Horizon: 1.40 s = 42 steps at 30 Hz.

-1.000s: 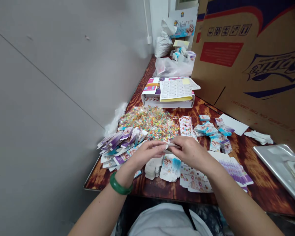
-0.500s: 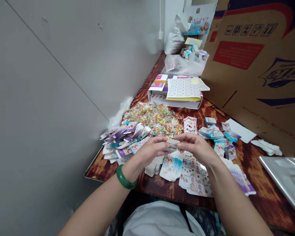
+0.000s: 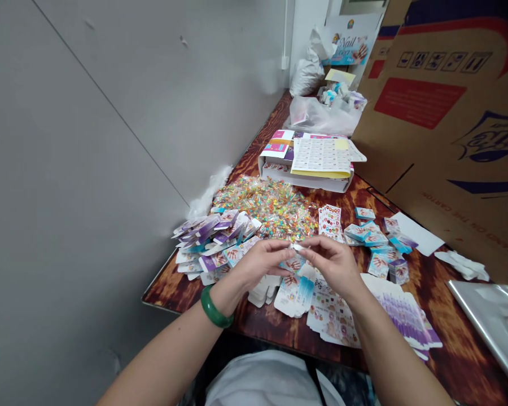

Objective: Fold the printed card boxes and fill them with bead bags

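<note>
Between both hands is a small printed carton (image 3: 294,263) with a white flap on top. My left hand (image 3: 265,261) grips its left side, a green bangle on the wrist. The fingertips of my right hand (image 3: 331,260) pinch the flap at the carton's upper right. Just below lies a stack of flat blue-and-white cartons (image 3: 294,294), with sticker sheets (image 3: 332,316) to its right. A heap of clear packets with colourful bits (image 3: 266,206) spreads behind the hands. Flattened purple and blue cartons (image 3: 218,239) are piled at the left.
Finished-looking small boxes (image 3: 375,234) lie at the right, near a fan of purple cartons (image 3: 400,310). A white box with printed sheets (image 3: 322,158) stands farther back. A large brown cardboard box (image 3: 440,124) borders the right side, a grey wall (image 3: 131,141) the left.
Both hands have turned the carton so its printed front shows below the white flap. My right fingers have moved in closer to the flap. The whole view has shifted slightly.
</note>
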{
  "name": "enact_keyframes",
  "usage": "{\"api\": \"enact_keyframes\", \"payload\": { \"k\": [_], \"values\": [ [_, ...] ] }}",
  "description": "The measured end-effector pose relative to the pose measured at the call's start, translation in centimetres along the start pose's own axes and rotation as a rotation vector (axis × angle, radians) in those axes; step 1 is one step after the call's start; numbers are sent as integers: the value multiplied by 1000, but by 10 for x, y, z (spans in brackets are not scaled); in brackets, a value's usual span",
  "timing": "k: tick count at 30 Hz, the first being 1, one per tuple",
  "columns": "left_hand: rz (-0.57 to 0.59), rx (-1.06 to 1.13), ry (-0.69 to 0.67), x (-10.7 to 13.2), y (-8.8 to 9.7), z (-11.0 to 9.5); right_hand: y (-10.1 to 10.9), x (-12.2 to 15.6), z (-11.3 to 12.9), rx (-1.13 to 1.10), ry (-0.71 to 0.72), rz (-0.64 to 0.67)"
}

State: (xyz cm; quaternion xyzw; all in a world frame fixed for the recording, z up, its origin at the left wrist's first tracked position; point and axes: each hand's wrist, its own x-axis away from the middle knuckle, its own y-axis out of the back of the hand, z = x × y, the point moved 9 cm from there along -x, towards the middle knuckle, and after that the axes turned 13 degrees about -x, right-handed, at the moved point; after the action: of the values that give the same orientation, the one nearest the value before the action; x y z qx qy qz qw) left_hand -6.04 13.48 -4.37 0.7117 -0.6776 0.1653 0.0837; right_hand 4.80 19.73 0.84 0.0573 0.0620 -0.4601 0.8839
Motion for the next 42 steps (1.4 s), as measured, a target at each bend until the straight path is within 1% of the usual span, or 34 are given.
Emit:
{"api": "enact_keyframes", "payload": {
  "k": [2, 4, 9, 11, 14, 16, 18, 21, 26, 30, 34, 36, 38, 40, 42],
  "values": [
    [9, -27, -16, 2, -2, -3, 3, -1, -4, -38, -57, -38],
    [12, -41, -32, 3, -4, -6, 3, -1, -3, -52, -54, -47],
    [-34, -30, -55, 5, -2, -8, -3, 6, 17, 74, 115, 9],
    [-62, -17, -40, 5, -1, -5, -4, 9, 18, 92, 149, 19],
    [-79, -28, -28, 5, -2, -5, 0, 11, 12, 22, 124, -12],
    [-81, -77, -54, 5, -4, -11, 4, 11, 7, -44, 94, -36],
    [-75, -137, -98, 6, -7, -18, 7, 11, 7, -69, 102, -51],
    [-57, -187, -150, 9, -10, -26, 9, 13, 12, -46, 141, -42],
    [-83, -242, -202, 12, -9, -28, 6, 13, 10, -51, 71, -5],
    [-85, -253, -204, 13, -8, -28, 3, 12, 17, -4, 146, 3],
    [-100, -334, -236, 13, -7, -35, 4, 10, 16, -30, 124, 11],
    [-107, -359, -245, 14, -6, -38, 5, 10, 20, -5, 142, 23],
    [-106, -305, -211, 13, -4, -36, 2, 13, 25, 38, 186, 63],
    [-95, -196, -149, 12, -4, -29, -3, 17, 28, 58, 226, 99],
    [-83, -93, -108, 10, -4, -22, -7, 20, 25, 40, 238, 75]
  ]
}}
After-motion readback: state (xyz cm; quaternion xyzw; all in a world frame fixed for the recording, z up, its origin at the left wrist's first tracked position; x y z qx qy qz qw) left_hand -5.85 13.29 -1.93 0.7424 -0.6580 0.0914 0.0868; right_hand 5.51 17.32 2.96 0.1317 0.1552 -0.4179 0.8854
